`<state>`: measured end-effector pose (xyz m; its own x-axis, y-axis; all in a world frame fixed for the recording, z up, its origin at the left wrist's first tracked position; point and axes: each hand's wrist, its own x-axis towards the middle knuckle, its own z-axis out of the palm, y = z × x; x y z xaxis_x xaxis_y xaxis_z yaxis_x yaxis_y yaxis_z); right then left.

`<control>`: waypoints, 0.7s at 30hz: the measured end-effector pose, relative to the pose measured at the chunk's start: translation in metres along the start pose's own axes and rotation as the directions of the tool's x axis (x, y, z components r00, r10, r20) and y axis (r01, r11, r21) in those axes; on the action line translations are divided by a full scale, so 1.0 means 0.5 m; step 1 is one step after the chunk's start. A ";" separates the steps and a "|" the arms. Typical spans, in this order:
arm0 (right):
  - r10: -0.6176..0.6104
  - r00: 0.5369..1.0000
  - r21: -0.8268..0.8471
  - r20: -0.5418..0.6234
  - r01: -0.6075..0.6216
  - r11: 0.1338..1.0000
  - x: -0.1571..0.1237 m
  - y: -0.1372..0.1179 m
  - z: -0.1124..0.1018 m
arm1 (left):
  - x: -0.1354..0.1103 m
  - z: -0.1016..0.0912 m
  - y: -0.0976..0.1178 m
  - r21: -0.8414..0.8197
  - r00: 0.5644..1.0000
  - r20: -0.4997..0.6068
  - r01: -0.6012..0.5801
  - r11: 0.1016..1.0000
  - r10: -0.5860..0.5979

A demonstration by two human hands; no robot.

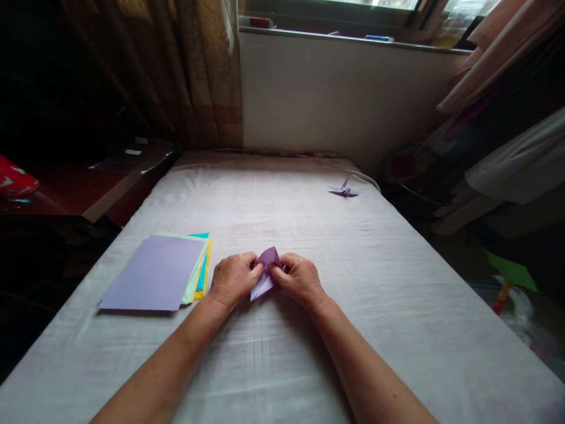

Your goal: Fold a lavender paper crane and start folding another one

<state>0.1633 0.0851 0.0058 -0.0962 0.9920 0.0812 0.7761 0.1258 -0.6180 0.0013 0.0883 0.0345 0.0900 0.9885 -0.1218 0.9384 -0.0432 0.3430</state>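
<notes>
A small folded piece of purple origami paper point(266, 284) is held between my two hands, over the middle of the cloth-covered surface. My left hand point(235, 275) pinches its left edge with thumb and fingers. On the other side, my right hand point(301, 278) grips the right edge, its thumb lying on the front of the paper. The upper part of the paper looks darker purple, and the lower part is pale and comes to a point. My curled fingers hide the side edges.
To the left lies a stack of coloured paper sheets point(150, 274), lilac on top. A folded purple paper crane point(345, 189) sits at the far right of the pale cloth point(265, 200). A dark red wooden table point(57, 188) adjoins on the left; clothes point(521, 159) hang at right.
</notes>
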 end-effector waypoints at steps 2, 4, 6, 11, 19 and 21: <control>0.042 0.999 -0.029 -0.014 -0.043 0.999 0.004 -0.003 0.003 | -0.002 0.008 0.003 0.012 0.999 -0.033 -0.010 1.000 0.010; 0.094 0.995 -0.031 -0.013 -0.095 0.995 0.007 -0.006 0.003 | -0.006 0.016 0.006 0.011 0.997 -0.068 -0.033 0.999 0.033; 0.129 0.992 0.013 -0.004 -0.129 0.992 0.011 -0.006 0.002 | -0.009 0.022 0.005 -0.002 0.993 -0.092 -0.069 0.998 0.068; 0.132 0.991 0.120 0.000 -0.131 0.984 0.016 0.005 0.001 | 0.003 0.020 -0.021 -0.441 0.992 0.014 -0.109 0.891 0.129; 0.067 0.998 0.243 0.023 -0.070 0.967 0.016 0.025 0.008 | 0.025 0.035 -0.039 -0.623 0.996 0.016 -0.055 0.780 0.083; 0.052 0.998 0.277 0.020 -0.055 0.959 0.016 0.030 0.010 | 0.025 0.040 -0.037 -0.655 0.995 0.031 -0.052 0.754 0.096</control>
<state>0.1708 0.0951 -0.0068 -0.0683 0.9971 0.0333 0.5769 0.0667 -0.8141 -0.0083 0.0985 0.0080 0.1896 0.9749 -0.1168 0.4836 0.0108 0.8752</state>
